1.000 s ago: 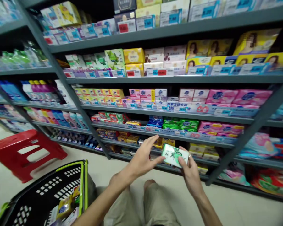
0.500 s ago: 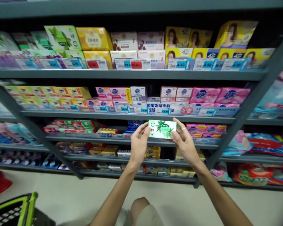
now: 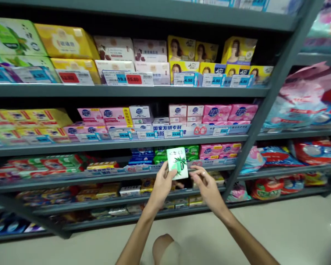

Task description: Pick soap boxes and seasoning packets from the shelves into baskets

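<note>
A small white and green soap box with aloe-like leaves printed on it is held up in front of the shelves. My left hand grips its lower left side, thumb across the printed face and the other fingers behind. The box stands on end, slightly tilted. Just right of it, my right hand, wearing a ring, has its fingers loosely curled and apart, with nothing in them. A small gap shows between those fingers and the box.
Yellow soap boxes and several other cartons fill the upper shelf. Pink soap packs stand on the shelf below. A slanted-looking post divides these from bagged goods at the right. Pale floor lies below.
The box has turned from lengthwise to upright in my left hand. My right hand has let go of it and moved slightly away. The view has shifted right, and the basket has left it.
</note>
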The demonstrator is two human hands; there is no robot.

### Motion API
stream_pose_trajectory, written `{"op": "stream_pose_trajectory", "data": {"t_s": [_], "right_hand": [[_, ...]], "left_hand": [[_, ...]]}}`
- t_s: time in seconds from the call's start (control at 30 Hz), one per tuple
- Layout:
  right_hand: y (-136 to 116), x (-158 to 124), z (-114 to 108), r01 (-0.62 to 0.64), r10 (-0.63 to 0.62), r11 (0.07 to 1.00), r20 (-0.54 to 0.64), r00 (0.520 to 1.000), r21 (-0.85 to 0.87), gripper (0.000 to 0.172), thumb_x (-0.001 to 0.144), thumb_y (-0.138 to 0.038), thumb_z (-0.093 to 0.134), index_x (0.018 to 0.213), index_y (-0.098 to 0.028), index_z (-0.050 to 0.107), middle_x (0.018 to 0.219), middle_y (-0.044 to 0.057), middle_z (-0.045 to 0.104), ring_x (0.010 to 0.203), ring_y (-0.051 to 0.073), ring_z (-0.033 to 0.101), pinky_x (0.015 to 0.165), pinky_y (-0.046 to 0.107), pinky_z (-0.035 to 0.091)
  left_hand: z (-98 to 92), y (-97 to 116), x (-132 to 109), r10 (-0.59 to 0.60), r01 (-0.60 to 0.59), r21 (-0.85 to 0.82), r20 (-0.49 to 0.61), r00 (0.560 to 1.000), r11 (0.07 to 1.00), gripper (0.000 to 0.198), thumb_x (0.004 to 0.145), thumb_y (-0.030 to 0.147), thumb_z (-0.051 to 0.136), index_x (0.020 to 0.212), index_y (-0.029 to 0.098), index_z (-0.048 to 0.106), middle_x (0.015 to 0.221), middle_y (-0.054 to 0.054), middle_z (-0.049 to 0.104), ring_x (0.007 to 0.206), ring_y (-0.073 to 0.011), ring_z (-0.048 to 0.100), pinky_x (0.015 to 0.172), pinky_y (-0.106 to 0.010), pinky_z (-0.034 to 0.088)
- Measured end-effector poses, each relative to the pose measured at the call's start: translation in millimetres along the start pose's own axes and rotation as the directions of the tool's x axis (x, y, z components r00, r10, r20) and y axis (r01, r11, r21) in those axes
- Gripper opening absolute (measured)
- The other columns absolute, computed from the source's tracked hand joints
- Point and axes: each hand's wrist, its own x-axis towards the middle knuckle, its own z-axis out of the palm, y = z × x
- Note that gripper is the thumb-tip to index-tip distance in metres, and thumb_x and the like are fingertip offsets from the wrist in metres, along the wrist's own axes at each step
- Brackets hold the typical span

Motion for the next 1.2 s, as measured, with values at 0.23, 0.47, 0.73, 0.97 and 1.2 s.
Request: {"op": "stream_pose_trajectory", "data": {"t_s": [0.23,0.47,0.73,0.97,1.2], "right_hand": [[32.6,-39.6,-65.0,-0.231,0.232,0.973,0.095,0.968,-0.018,0.064,0.097,-0.052,0.076,0.153,-0.027,0.057,0.145,0.013,0.067,0.123,0.026,0.071,0.099,0.038,0.064],[25.1,-23.2,-47.6,-0.184,0.179,0.983,-0.200,0.963,-0.008,0.056,0.087,-0.054,0.087,0.129,-0.023,0.067,0.125,0.010,0.077,0.110,0.021,0.075,0.090,0.028,0.064],[-4.5,25.5,-8.5,0.025,-0.035,0.996,-0.126,0.991,-0.084,0.055,0.088,-0.047,0.088,0.135,-0.023,0.073,0.125,0.009,0.078,0.115,0.021,0.074,0.092,0.030,0.066],[-37.2,59.5,45.2,0.177,-0.176,0.983,0.026,0.984,-0.054,0.046,0.091,-0.047,0.086,0.129,-0.022,0.078,0.132,0.010,0.077,0.102,0.021,0.078,0.086,0.033,0.069],[-35.3,63.4,60.1,0.204,-0.221,0.965,-0.092,0.971,-0.167,0.052,0.091,-0.049,0.084,0.136,-0.025,0.077,0.129,0.010,0.079,0.088,0.022,0.079,0.086,0.042,0.070]], "left_hand": [[-17.2,12.6,-19.6,-0.176,-0.072,0.508,0.424,0.889,0.858,0.047,0.090,0.038,0.076,0.135,0.026,0.076,0.121,-0.004,0.080,0.101,-0.0220,0.071,0.083,-0.027,0.054],[-13.5,-7.5,-8.4,-0.081,0.059,0.111,0.205,0.975,0.992,0.071,0.078,0.051,0.092,0.131,0.016,0.060,0.116,-0.014,0.075,0.095,-0.0205,0.073,0.081,-0.030,0.057],[-41.8,0.6,-0.9,0.149,-0.150,-0.006,-0.027,0.988,0.989,0.067,0.082,0.052,0.090,0.134,0.013,0.075,0.125,-0.015,0.080,0.106,-0.0248,0.076,0.101,-0.041,0.063],[-77.3,31.9,-1.6,0.355,-0.358,0.043,-0.286,0.890,0.933,0.054,0.081,0.047,0.092,0.127,0.020,0.082,0.124,-0.009,0.082,0.101,-0.0204,0.077,0.093,-0.035,0.067],[-70.3,28.0,-1.1,0.385,-0.438,-0.085,-0.346,0.855,0.895,0.052,0.082,0.051,0.091,0.122,0.019,0.084,0.123,-0.010,0.080,0.098,-0.0202,0.074,0.085,-0.034,0.066]]}}
